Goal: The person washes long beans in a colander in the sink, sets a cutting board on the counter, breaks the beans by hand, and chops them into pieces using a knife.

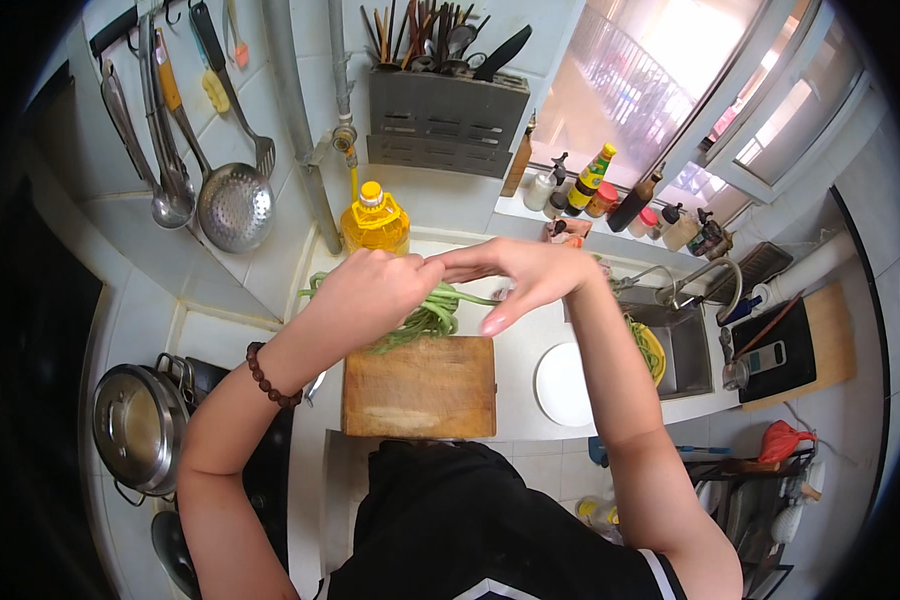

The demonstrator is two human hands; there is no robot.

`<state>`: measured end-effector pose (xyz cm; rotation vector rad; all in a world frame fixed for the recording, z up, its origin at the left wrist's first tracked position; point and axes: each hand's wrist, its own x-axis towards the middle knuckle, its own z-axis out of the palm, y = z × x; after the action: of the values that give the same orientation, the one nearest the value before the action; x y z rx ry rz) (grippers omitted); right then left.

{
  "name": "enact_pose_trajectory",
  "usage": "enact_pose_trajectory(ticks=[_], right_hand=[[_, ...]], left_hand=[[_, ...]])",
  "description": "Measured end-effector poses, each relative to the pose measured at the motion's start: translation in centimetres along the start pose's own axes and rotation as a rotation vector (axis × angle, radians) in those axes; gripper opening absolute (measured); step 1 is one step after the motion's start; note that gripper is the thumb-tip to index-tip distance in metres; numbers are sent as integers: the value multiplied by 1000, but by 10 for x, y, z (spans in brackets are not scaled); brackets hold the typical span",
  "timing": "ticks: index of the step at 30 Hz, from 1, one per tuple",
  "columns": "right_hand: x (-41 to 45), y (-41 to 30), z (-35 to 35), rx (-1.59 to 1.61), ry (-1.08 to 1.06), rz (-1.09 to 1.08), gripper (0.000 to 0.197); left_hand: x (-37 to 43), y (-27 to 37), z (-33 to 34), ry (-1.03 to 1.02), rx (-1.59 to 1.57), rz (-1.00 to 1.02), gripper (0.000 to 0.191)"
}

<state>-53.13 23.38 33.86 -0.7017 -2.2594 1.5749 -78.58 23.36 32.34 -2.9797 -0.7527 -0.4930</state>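
Note:
My left hand (379,292), a dark beaded bracelet on its wrist, is curled above a pile of long green beans (431,319). Its palm faces away, so whatever it may hold is hidden. My right hand (536,274) reaches in from the right with its fingertips against the left hand's fingers. Its thumb stands well apart, and nothing shows between thumb and fingers. One bean stretches right from the pile, under the right hand. The beans lie at the far edge of a wooden cutting board (420,390), partly covered by the left hand.
Behind the hands stands an oil bottle (375,221). A white plate (565,386) sits right of the board, partly behind my right forearm. Further right, a yellow basket (651,352) with green beans is in the sink (686,360). A lidded pot (139,427) is at left.

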Motion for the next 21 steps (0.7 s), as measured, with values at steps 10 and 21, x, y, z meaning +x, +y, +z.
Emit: enact_pose_trajectory(ticks=[10, 21], right_hand=[[51, 33, 56, 463, 5, 88, 9], [54, 37, 53, 474, 260, 387, 13]], left_hand=[[-8, -2, -7, 25, 276, 190, 23], [-10, 15, 49, 232, 316, -98, 22]])
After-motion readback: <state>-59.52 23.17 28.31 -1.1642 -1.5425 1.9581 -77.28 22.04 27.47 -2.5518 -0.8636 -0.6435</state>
